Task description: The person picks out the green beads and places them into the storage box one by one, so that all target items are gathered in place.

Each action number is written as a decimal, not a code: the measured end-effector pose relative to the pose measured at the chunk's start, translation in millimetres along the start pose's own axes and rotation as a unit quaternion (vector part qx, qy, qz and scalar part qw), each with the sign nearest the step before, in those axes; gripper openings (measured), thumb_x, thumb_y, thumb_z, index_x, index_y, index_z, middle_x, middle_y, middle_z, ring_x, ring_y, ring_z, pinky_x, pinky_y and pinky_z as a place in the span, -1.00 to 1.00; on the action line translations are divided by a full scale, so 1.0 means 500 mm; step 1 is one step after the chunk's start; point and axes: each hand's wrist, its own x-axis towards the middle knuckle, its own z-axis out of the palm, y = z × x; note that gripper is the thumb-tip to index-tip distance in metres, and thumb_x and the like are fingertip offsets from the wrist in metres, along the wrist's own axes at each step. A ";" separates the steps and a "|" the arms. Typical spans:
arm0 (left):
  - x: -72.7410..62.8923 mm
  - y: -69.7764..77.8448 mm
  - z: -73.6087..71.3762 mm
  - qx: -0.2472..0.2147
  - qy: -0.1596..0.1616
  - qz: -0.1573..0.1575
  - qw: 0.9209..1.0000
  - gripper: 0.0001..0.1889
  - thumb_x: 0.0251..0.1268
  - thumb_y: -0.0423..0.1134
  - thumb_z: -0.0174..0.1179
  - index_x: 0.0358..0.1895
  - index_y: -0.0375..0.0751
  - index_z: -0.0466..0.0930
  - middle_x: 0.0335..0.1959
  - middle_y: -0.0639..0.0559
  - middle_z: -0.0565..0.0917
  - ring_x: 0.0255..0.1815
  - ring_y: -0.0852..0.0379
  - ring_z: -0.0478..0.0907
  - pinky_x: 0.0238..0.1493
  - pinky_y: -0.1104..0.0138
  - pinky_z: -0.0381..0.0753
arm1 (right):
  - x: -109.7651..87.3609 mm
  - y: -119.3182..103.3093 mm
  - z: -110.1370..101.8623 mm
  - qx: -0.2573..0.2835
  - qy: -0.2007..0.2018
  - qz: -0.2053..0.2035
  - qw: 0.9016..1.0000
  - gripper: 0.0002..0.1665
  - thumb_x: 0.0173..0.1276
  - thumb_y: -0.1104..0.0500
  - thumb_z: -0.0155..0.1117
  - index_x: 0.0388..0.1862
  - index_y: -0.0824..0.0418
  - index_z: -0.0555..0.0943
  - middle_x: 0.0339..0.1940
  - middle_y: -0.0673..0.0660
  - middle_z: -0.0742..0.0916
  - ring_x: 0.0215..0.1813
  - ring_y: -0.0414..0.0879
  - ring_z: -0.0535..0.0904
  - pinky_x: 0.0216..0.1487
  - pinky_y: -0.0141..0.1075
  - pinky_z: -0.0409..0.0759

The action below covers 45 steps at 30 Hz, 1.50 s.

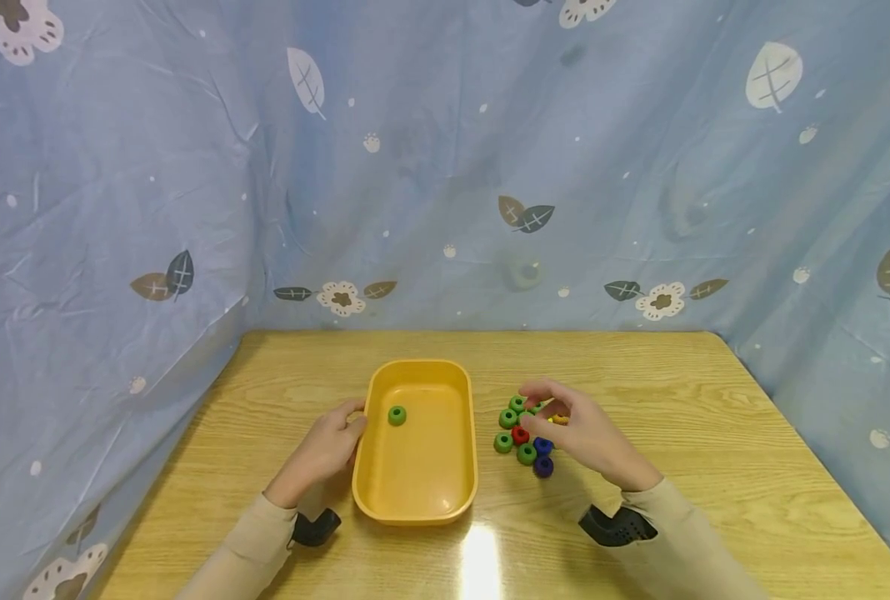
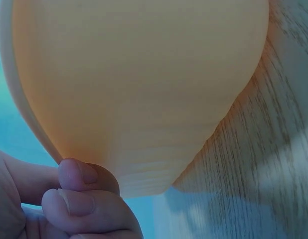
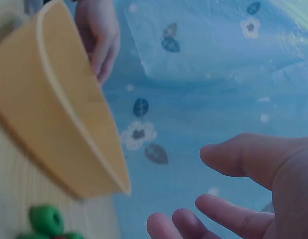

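Right hand (image 1: 582, 429) with slack grip beside coloured beads (image 1: 508, 420), left hand (image 1: 327, 443) with grip on yellow tray (image 1: 424, 468)

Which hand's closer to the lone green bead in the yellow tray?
Left. The left hand is at the yellow tray's left rim, beside the green bead; the right hand is beyond the opposite rim, at the bead cluster.

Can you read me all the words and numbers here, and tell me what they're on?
There are none: I see no readable words, labels, brands or numbers in any view.
The yellow tray and the beads show no writing.
The blue curtain has just printed pictures, like leaves and flowers.
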 end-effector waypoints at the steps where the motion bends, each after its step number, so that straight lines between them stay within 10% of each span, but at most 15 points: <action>1: 0.000 0.000 0.000 -0.001 0.000 -0.001 1.000 -0.53 0.71 -0.17 -0.11 0.53 -0.23 0.36 -0.67 -0.03 0.51 -0.69 0.12 0.39 -0.63 0.30 0.39 | -0.005 0.007 -0.005 0.005 0.000 0.005 1.000 -0.51 0.52 0.04 0.37 0.37 0.03 0.56 0.24 0.18 0.64 0.06 0.09 0.62 -0.11 -0.09 0.69; 32: 0.004 0.007 0.002 0.005 -0.007 -0.004 1.000 -0.52 0.73 -0.16 -0.13 0.56 -0.20 0.33 -0.67 -0.04 0.54 -0.72 0.15 0.36 -0.66 0.34 0.36 | -0.027 0.127 -0.059 -0.046 0.016 0.114 0.992 -0.53 0.51 0.02 0.36 0.26 0.23 0.60 0.27 0.24 0.68 0.12 0.06 0.68 -0.11 -0.16 0.65; 45: 0.006 0.002 0.000 0.007 -0.007 -0.003 1.000 -0.53 0.73 -0.17 -0.12 0.54 -0.22 0.35 -0.63 -0.03 0.56 -0.68 0.07 0.43 -0.63 0.32 0.41 | -0.013 0.170 -0.035 -0.053 -0.009 0.067 0.996 -0.53 0.43 0.17 0.41 0.26 0.27 0.60 0.19 0.26 0.70 -0.02 -0.01 0.66 -0.18 -0.29 0.63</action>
